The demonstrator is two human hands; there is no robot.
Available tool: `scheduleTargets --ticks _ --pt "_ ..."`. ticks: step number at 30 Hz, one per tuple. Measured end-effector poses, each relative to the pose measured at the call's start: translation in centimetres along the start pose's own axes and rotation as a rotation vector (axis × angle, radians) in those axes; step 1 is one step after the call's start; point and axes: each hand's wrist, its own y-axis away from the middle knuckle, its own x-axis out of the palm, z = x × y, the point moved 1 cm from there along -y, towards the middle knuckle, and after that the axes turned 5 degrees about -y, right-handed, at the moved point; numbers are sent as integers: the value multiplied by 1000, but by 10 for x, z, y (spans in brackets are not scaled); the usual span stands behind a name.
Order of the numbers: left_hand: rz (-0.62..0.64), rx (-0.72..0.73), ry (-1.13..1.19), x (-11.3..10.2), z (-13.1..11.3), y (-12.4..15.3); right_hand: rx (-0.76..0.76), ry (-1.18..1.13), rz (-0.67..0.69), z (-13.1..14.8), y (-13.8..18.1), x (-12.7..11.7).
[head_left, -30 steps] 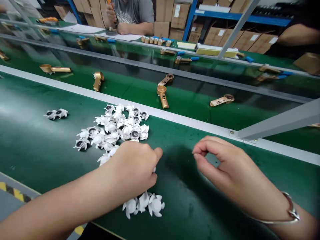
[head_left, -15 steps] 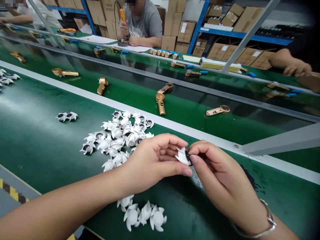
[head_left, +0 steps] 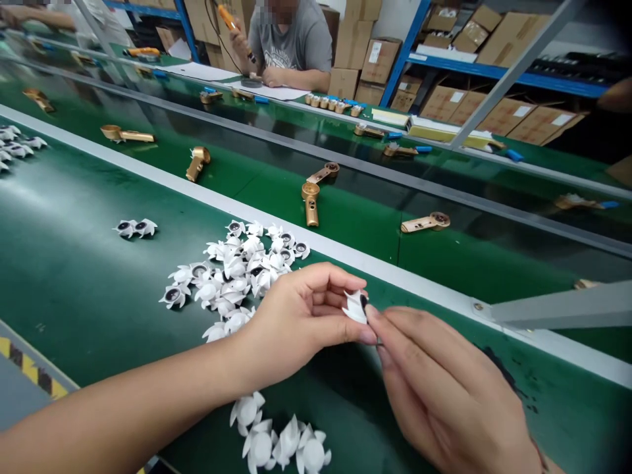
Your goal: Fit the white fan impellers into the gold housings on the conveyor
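Observation:
My left hand [head_left: 306, 322] is closed round a small white fan impeller [head_left: 354, 307], pinching it between thumb and fingers. The impeller's dark hub faces right. My right hand [head_left: 444, 375] is closed beside it, its index fingertip against the hub. A thin sliver of something shows between my right thumb and fingers, too small to name. Left of my hands lies a heap of white impellers [head_left: 232, 263], some with black hubs facing up. Several more impellers [head_left: 261, 444] lie below my left wrist, plain white side up.
Beyond a pale rail [head_left: 197, 191], gold fan housings [head_left: 311, 204] lie on a green belt. A grey metal post [head_left: 557, 306] slants in from the right. Small black bits [head_left: 498, 365] lie behind my right hand. Across the line, a person [head_left: 291, 46] holds an orange-handled tool [head_left: 228, 18].
My right hand has turned knuckles-up, its index finger moving onto the hub while the thumb drops below. My left hand keeps the impeller almost in place. Across the line, the orange-handled tool has tilted.

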Motion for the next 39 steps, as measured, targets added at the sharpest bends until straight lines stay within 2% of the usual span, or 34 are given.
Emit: scheduleTargets --ticks 1,3,5,7,9,11,14,17,20,23,26,29,31,35,39 --pt "-20 13 9 -3 -3 -1 -10 4 -1 -8 -9 0" --pt "-63 18 4 -8 -11 -2 128 25 -12 -39 -43 5" --pt "-99 11 -16 -14 -20 -3 370 103 -10 -86 -95 21" --pt "-129 -2 -23 -20 -27 -4 460 147 47 -136 -156 47" --pt "-137 0 12 -25 -31 -6 505 179 124 -177 -212 76" --pt "-122 7 78 -29 -31 -8 508 188 210 -204 -251 101" --pt "-113 20 148 -33 -31 -11 483 177 332 -215 -272 118" --pt "-124 53 134 -35 -37 -9 456 161 392 -207 -255 102" --pt "-128 104 80 -34 -47 -3 436 136 343 -183 -211 56" --pt "-165 180 -54 -32 -53 2 432 76 230 -138 -151 7" --pt "-188 250 -231 -29 -51 4 463 -145 109 -83 -94 -20" --pt "-144 243 -348 -22 -45 6 483 -313 54 -39 -60 -25" --pt "-73 237 -405 -17 -42 7 435 -247 50 -22 -49 -24" --pt "35 288 -476 -12 -35 10 296 -98 55 -13 -39 -22" --pt "33 348 -583 -14 -30 9 243 -73 104 -17 -34 -21"
